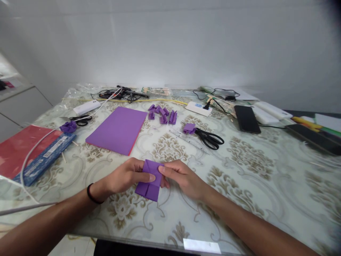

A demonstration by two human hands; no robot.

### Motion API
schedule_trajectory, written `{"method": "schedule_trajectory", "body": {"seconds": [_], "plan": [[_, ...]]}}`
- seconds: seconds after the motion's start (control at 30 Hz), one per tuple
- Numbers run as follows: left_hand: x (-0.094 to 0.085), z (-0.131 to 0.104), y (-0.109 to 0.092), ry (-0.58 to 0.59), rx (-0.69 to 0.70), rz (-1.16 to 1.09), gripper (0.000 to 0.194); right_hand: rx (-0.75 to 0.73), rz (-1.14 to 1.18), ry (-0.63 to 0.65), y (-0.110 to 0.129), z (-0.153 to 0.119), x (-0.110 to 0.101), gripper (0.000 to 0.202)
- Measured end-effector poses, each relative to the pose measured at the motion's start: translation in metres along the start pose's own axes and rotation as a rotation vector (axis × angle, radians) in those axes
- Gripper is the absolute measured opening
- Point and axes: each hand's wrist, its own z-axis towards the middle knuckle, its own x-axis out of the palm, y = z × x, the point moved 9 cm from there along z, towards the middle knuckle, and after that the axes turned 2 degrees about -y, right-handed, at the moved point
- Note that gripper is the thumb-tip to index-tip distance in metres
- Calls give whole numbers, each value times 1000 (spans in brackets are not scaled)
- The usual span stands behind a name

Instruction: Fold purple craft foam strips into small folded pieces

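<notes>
A folded piece of purple paper [152, 192] is held just above the front part of the table, with creases and flaps showing on it. My left hand [130, 176] grips it from the left, thumb across its face and the other fingers behind. From the right, my right hand [183, 177] pinches its upper right edge between thumb and fingers. Part of the fingertips is hidden behind the paper. Beyond the hands lie a stack of purple sheets [118, 128] with red showing beneath, and several small folded purple pieces [163, 115].
Black scissors [209, 138] lie right of centre, by a purple piece [189, 128] and a clear ruler [188, 140]. A power strip [199, 108], a phone [247, 119] and cables sit behind. At left are a red packet [23, 147], a blue box [44, 160] and a white cable [26, 160].
</notes>
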Motion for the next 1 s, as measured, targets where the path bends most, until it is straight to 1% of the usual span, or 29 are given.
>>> {"method": "schedule_trajectory", "body": {"seconds": [0.1, 0.2, 0.4, 0.53, 0.67, 0.8, 0.9, 1.0], "plan": [[2, -1, -1, 22, -4, 0, 25, 2, 22, 7, 0, 0, 1, 56], [2, -1, 2, 12, -23, 0, 25, -17, 9, 3, 2, 0, 1, 58], [-2, -1, 11, -25, -83, 23, 29, -72, -127, -33, 10, 1, -4, 63], [-1, 1, 8, -14, -57, 59, 30, -89, -231, -41, 14, 0, -6, 64], [-2, 1, 8, -28, -68, 139, 34, -89, -321, -68, 11, 1, -9, 62], [-5, 1, 6, -57, -56, 215, 36, -88, -347, -88, 6, 2, -10, 58], [-14, 0, 0, -150, -1, 295, 38, -88, -363, -89, 5, 3, -11, 57], [-27, -4, -8, -293, 89, 349, 30, -82, -380, -83, 4, 4, -12, 55]]}}
